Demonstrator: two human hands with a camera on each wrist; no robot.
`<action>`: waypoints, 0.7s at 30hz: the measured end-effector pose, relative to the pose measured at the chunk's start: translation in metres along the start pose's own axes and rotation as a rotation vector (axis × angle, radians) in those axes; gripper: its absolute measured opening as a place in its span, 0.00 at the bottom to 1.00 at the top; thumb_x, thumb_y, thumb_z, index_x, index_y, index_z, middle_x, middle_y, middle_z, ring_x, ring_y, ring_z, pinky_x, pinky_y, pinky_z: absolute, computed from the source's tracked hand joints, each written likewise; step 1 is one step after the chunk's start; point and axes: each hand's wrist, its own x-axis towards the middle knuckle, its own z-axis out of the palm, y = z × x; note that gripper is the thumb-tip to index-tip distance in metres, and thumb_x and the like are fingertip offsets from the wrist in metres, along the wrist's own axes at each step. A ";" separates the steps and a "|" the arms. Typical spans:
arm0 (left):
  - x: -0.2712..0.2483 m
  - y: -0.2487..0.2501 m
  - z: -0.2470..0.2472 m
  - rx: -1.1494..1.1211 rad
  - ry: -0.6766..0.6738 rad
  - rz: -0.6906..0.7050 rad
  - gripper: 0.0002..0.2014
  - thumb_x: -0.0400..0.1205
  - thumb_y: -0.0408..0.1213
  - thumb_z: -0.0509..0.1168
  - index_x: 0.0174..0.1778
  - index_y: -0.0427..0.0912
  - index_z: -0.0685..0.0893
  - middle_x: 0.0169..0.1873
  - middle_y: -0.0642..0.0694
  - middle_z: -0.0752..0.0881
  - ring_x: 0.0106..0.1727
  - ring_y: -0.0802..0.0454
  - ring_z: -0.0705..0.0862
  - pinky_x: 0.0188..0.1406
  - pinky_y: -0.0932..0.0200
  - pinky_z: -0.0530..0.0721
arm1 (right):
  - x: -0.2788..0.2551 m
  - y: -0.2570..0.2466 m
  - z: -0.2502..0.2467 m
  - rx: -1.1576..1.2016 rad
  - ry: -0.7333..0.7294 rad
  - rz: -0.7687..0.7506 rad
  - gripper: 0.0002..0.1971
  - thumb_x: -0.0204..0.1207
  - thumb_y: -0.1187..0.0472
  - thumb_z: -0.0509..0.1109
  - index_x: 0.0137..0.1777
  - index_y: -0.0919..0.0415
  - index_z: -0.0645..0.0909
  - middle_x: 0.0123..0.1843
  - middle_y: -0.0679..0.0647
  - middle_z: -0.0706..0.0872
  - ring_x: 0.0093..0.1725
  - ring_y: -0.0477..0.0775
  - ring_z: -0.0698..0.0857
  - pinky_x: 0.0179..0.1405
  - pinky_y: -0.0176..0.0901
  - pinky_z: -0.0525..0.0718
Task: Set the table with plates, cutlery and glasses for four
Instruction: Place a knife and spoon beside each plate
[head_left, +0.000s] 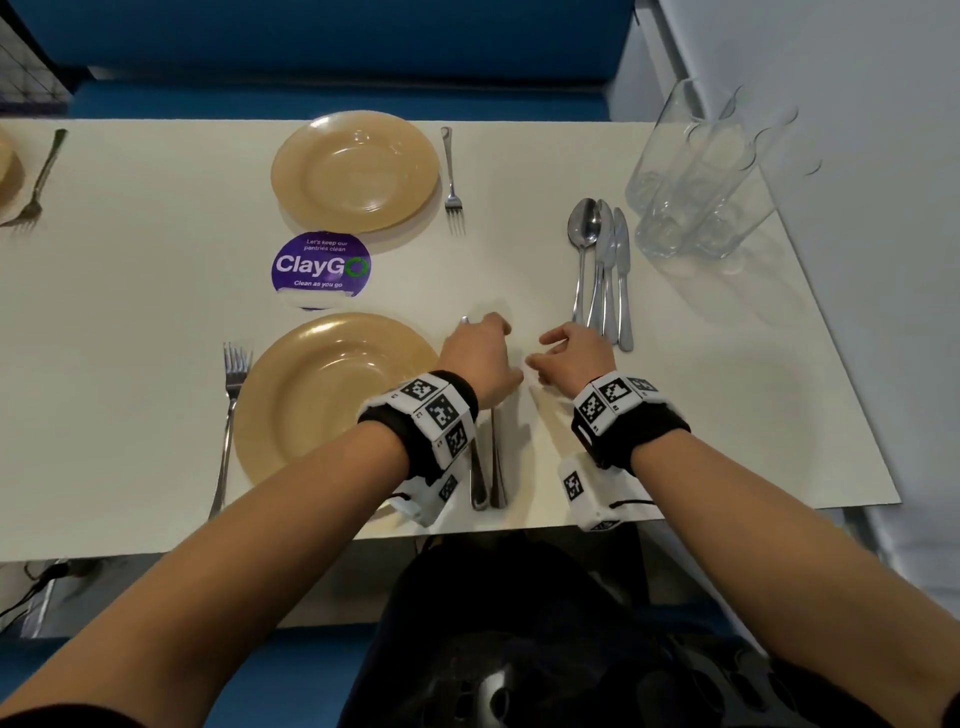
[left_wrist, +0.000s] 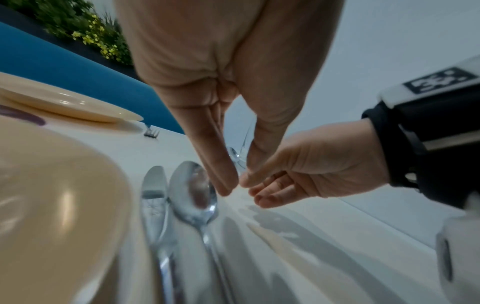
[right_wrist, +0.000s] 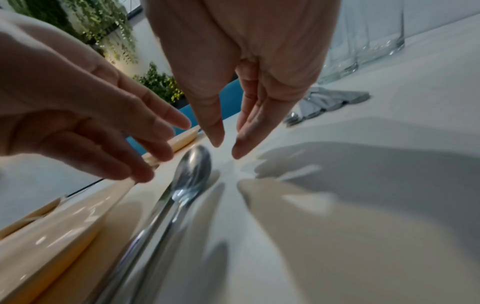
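Observation:
A tan plate (head_left: 332, 400) lies at the near setting, with a fork (head_left: 228, 415) to its left. A knife (left_wrist: 154, 189) and a spoon (left_wrist: 193, 189) lie side by side on its right. My left hand (head_left: 493, 338) hovers just over their upper ends, fingers straight and pointing down, holding nothing. My right hand (head_left: 543, 353) hangs close beside it to the right, thumb and fingers apart and empty. In the right wrist view the right hand (right_wrist: 226, 150) points at bare table just past the spoon (right_wrist: 193, 170). Across the table sit a second plate (head_left: 356, 171) and its fork (head_left: 452, 182).
A loose pile of one spoon and some knives (head_left: 602, 270) lies right of my hands. Several clear glasses (head_left: 701, 171) stand at the far right corner. A purple ClayGo sticker (head_left: 321, 267) sits between the plates. Another plate edge (head_left: 8, 176) and fork (head_left: 39, 182) are at far left.

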 end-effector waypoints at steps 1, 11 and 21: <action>0.010 0.008 -0.002 -0.051 0.005 0.002 0.24 0.77 0.39 0.68 0.69 0.41 0.73 0.56 0.40 0.85 0.60 0.42 0.83 0.58 0.52 0.83 | 0.009 -0.001 -0.009 0.005 0.033 0.001 0.14 0.71 0.61 0.74 0.56 0.60 0.80 0.39 0.54 0.87 0.41 0.55 0.89 0.46 0.44 0.86; 0.117 0.078 0.007 -0.013 -0.035 0.003 0.22 0.80 0.40 0.68 0.68 0.37 0.73 0.60 0.39 0.82 0.61 0.43 0.82 0.56 0.55 0.80 | 0.084 -0.002 -0.081 -0.160 0.208 0.100 0.15 0.74 0.64 0.70 0.60 0.64 0.82 0.58 0.60 0.87 0.58 0.58 0.85 0.55 0.41 0.79; 0.174 0.080 0.027 0.025 -0.104 -0.164 0.16 0.80 0.36 0.65 0.26 0.40 0.72 0.28 0.46 0.78 0.45 0.42 0.85 0.32 0.60 0.76 | 0.115 0.012 -0.084 -0.237 0.131 0.198 0.11 0.70 0.63 0.71 0.45 0.73 0.86 0.41 0.63 0.89 0.42 0.62 0.87 0.42 0.45 0.84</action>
